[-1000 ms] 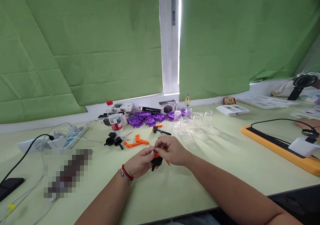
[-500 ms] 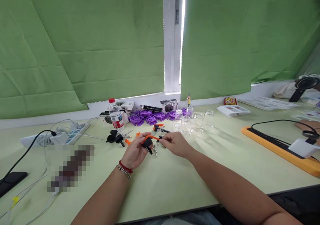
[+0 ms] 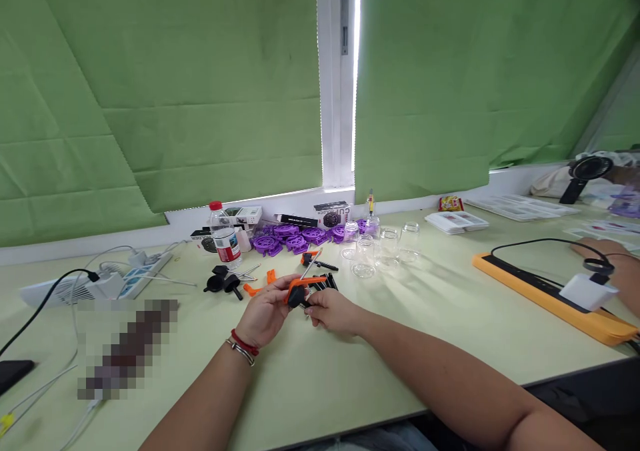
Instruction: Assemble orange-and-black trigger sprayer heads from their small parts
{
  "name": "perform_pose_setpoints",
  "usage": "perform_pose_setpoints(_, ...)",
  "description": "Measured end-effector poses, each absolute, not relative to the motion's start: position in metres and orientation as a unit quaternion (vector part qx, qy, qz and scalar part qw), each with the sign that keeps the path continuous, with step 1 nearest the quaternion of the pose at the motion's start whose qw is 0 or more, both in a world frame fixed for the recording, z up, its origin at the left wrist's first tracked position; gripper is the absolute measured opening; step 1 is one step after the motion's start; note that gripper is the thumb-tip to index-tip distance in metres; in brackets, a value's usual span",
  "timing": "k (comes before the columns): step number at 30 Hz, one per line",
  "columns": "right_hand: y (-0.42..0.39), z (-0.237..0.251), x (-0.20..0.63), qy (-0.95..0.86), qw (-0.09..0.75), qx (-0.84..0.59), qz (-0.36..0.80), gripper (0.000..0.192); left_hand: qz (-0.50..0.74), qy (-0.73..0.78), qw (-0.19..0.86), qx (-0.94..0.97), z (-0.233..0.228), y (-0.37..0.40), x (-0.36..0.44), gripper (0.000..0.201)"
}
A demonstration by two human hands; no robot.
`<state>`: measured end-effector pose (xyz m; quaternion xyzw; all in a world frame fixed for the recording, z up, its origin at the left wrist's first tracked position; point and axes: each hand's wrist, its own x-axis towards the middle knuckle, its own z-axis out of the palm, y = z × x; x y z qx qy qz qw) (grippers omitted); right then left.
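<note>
In front of me, my left hand (image 3: 267, 314) is closed around a black-and-orange part (image 3: 296, 295), a dark rounded piece with a curved orange arm. A thin metal rod (image 3: 312, 263) rises behind it at a slant; whether the two are joined I cannot tell. My right hand (image 3: 334, 311) pinches the black stem at the part's lower right, fingers partly hidden. Just beyond lie a loose orange piece (image 3: 255, 289), a black-and-orange piece with a black stem (image 3: 320, 262) and several small dark pieces (image 3: 327, 281). Black funnel-shaped parts (image 3: 225, 283) and metal rods are left of my hands.
Purple plastic parts (image 3: 287, 239) are heaped behind, beside a red-capped bottle (image 3: 225, 237). Clear glass cups (image 3: 364, 254) stand right of them. A power strip (image 3: 147, 274) with cables is at left, an orange-edged device (image 3: 545, 301) at right. Another person's arm (image 3: 605, 257) reaches in far right.
My right hand has shifted from the tip of the orange arm to the black stem. The part has turned, and a metal rod now shows upright behind it. The view has swung slightly right.
</note>
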<state>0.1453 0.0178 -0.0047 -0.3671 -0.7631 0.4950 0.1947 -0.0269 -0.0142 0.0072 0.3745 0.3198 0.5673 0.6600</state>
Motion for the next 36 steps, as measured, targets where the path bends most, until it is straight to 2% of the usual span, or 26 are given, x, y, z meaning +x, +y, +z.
perform_pose_setpoints(3,0.019,-0.002,0.148,-0.800,0.184,-0.379,0.427,0.021,0.571,0.377,0.626,0.373,0.010,-0.014,-0.028,0.036)
perform_pose_setpoints(6,0.016,0.000,0.149,-0.845,0.173,-0.365,0.350,0.017,0.579,0.408,0.598,0.375,0.011,-0.017,-0.021,0.021)
perform_pose_setpoints(8,0.014,-0.001,0.148,-0.864,0.166,-0.357,0.313,0.016,0.564,0.442,0.563,0.411,0.010,-0.019,-0.014,0.028)
perform_pose_setpoints(10,0.014,-0.004,0.148,-0.867,0.163,-0.358,0.305,0.017,0.527,0.482,0.512,0.478,0.009,-0.020,-0.011,0.038)
perform_pose_setpoints(15,0.019,-0.004,0.148,-0.866,0.160,-0.342,0.329,0.022,0.455,0.549,0.455,0.533,0.007,-0.016,-0.012,0.034)
perform_pose_setpoints(18,0.033,0.002,0.155,-0.848,0.217,-0.378,0.302,0.031,0.485,0.566,0.457,0.485,0.005,-0.013,-0.012,0.038)
perform_pose_setpoints(21,0.052,0.002,0.167,-0.781,0.286,-0.511,0.215,0.034,0.513,0.593,0.448,0.430,0.004,-0.010,-0.013,0.040)
perform_pose_setpoints(24,0.066,-0.007,0.174,-0.760,0.230,-0.575,0.198,0.020,0.534,0.604,0.445,0.390,0.001,-0.008,-0.013,0.042)
perform_pose_setpoints(27,0.073,-0.018,0.173,-0.760,0.189,-0.591,0.194,0.017,0.544,0.601,0.454,0.369,0.000,-0.006,-0.015,0.042)
perform_pose_setpoints(36,0.079,-0.023,0.177,-0.748,0.174,-0.614,0.182,0.013,0.545,0.610,0.455,0.352,0.000,-0.003,-0.023,0.041)
